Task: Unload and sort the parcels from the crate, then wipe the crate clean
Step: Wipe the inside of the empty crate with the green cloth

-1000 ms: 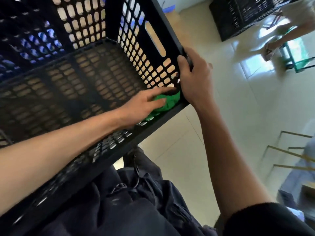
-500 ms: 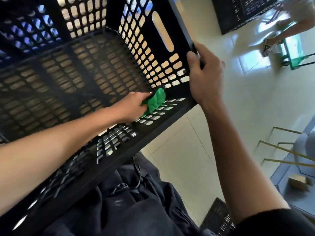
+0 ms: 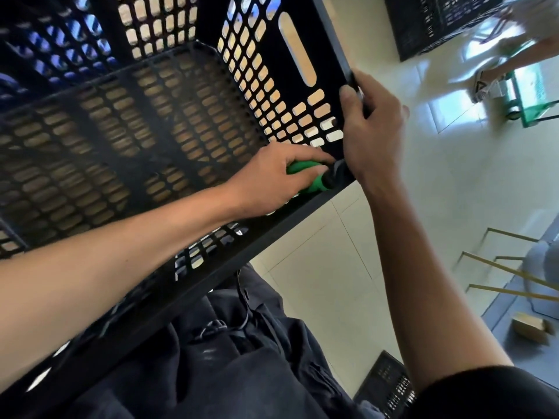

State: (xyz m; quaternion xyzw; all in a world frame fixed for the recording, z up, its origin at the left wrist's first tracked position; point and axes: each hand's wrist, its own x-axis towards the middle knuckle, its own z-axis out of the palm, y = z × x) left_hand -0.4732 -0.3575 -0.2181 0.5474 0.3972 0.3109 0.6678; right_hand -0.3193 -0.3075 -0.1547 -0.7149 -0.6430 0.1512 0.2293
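Observation:
A black perforated plastic crate [image 3: 127, 122] is held tilted in front of me, its inside facing the camera and holding no parcels. My left hand [image 3: 272, 176] is inside it and grips a green cloth [image 3: 314, 181], pressing it into the crate's near right corner. My right hand [image 3: 372, 128] grips the crate's right wall at that corner, thumb inside, fingers wrapped round the rim. Part of the cloth is hidden under my left fingers.
Pale tiled floor [image 3: 317, 285] lies below. Another black crate [image 3: 435, 22] stands at the far right, a third [image 3: 387, 385] by my right elbow. A green trolley [image 3: 532, 95] and another person's foot are at the upper right. A small cardboard parcel [image 3: 531, 326] lies on a grey mat.
My left hand has slid the green cloth back to the right, into the crate's corner next to my right hand. The crate has shifted slightly in view.

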